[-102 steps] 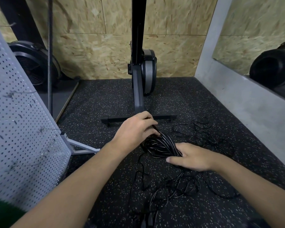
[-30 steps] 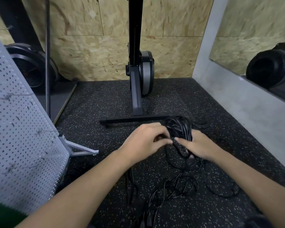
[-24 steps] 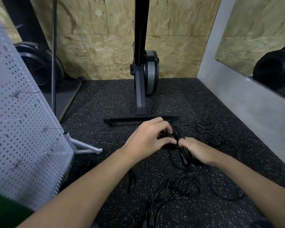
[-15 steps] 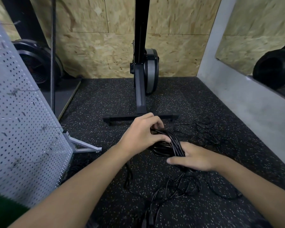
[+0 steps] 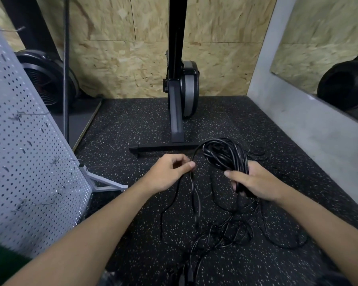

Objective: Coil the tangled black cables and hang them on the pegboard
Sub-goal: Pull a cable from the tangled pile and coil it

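1. Gripping the coil (image 5: 225, 155) of black cable, your right hand (image 5: 256, 182) holds it up off the floor (image 5: 132, 124).
2. Your left hand (image 5: 170, 172) pinches a single strand (image 5: 192, 188) leading off the coil.
3. More tangled cables (image 5: 232, 232) lie on the floor below your hands.
4. Well apart to your left stands the grey pegboard (image 5: 29, 162), wire hooks (image 5: 66, 159) sticking out.
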Available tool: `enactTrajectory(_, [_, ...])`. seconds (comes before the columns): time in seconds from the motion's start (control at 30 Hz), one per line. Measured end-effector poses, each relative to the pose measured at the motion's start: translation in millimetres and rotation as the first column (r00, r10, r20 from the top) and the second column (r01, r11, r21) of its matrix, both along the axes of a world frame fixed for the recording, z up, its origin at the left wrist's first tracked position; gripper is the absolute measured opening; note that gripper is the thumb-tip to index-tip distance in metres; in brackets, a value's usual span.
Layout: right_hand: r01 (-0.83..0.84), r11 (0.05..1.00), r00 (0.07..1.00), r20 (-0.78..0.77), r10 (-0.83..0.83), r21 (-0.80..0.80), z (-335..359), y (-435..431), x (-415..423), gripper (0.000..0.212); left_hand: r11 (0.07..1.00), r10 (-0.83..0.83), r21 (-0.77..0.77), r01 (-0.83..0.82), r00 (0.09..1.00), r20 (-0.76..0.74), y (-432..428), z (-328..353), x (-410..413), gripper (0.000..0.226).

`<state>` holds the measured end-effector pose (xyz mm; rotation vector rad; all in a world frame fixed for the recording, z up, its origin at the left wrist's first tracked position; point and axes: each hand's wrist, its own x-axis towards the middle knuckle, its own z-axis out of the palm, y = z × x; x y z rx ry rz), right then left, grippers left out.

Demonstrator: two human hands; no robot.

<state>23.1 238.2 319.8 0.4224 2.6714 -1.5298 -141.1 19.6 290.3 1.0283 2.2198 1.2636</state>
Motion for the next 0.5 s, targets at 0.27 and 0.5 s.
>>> enactTrajectory(0.27, [0.112, 0.990, 0.993, -0.036, -0.115, -0.085, -2, -14, -1, 0.028, 1.000, 0.018, -0.012, -0.019, 0.994, -0.110, 12, -2, 8, 0.021])
enactTrajectory(0.5, [0.166, 0.974, 0.970, -0.149, -0.190, -0.156, -4, -29, -4, 0.026, 0.998, -0.022, 0.066, 0.020, 0.999, 0.024, 21, 2, 36, 0.014])
